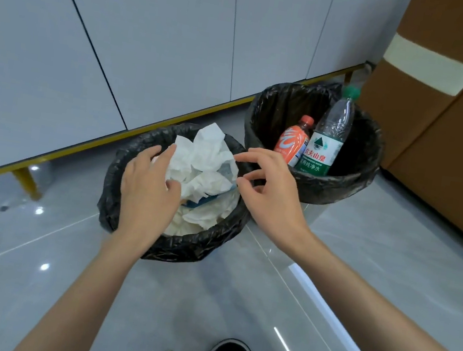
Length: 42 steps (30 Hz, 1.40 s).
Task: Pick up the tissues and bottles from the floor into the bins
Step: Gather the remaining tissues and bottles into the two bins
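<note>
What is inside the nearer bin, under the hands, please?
Crumpled white tissues fill the nearer bin, with something blue showing between them. The left hand rests on the pile. Whatever lies beneath, and the bin's bottom, is covered.

Reaching forward and down with both bare forearms (95, 290), angled toward each other. Holding the left grip (148, 187) palm down, fingers nearly straight, thumb bent inward. Posing the right grip (267, 186) just beside it, palm down, fingers loosely curled and apart, clasping nothing.
</note>
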### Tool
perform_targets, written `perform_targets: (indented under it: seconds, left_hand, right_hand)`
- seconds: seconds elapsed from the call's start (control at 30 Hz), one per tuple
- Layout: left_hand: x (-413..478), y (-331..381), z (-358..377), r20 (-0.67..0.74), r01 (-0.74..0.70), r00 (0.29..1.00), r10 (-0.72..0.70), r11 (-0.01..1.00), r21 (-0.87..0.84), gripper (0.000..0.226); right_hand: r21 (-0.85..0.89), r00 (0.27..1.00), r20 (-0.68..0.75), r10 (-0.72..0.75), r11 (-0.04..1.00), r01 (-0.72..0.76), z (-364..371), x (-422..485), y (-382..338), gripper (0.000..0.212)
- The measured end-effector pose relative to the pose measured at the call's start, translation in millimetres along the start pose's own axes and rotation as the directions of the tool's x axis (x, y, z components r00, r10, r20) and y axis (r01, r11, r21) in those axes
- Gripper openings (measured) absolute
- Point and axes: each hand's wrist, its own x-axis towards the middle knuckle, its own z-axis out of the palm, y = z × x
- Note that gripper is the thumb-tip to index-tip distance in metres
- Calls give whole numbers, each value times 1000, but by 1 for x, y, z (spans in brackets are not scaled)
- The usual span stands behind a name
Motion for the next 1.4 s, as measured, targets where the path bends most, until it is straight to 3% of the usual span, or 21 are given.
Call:
perform_targets:
  seconds: [0.2,0.43,0.53,0.63,0.77,0.97,1.23,1.4]
  left_hand:
    - [-7,58,-2,-25,-148,989,146,971,-187,49]
    - [-22,143,7,140,-192,956,256,913,-359,47]
    - [-35,185,10,232,-237,907,350,883,-406,47]
    - [-59,236,11,348,-308,804,482,839,-448,46]
    - [-94,297,5,435,-391,684,586,798,-458,45]
    - [-177,385,-8,546,-526,412,729,680,-510,40]
    - [-302,468,-17,613,-486,244,751,642,-593,40]
    - [-383,476,0,627,-464,141,766,610,-642,40]
  right_hand:
    - [-16,999,-25,28,999,-29,-22,-5,-10,34]
    - [-160,984,-128,127,976,-147,-107,-42,-10,34]
    - [-161,963,-200,180,964,-213,-146,-70,-10,33]
    - [-142,917,-318,240,944,-297,-191,-110,-17,32]
    - [-111,836,-460,298,915,-387,-241,-166,-25,32]
    - [-25,674,-654,343,881,-473,-308,-262,-37,33]
    - [124,388,-815,430,784,-608,-363,-410,-40,32]
    - [188,258,-850,459,722,-666,-372,-489,-34,32]
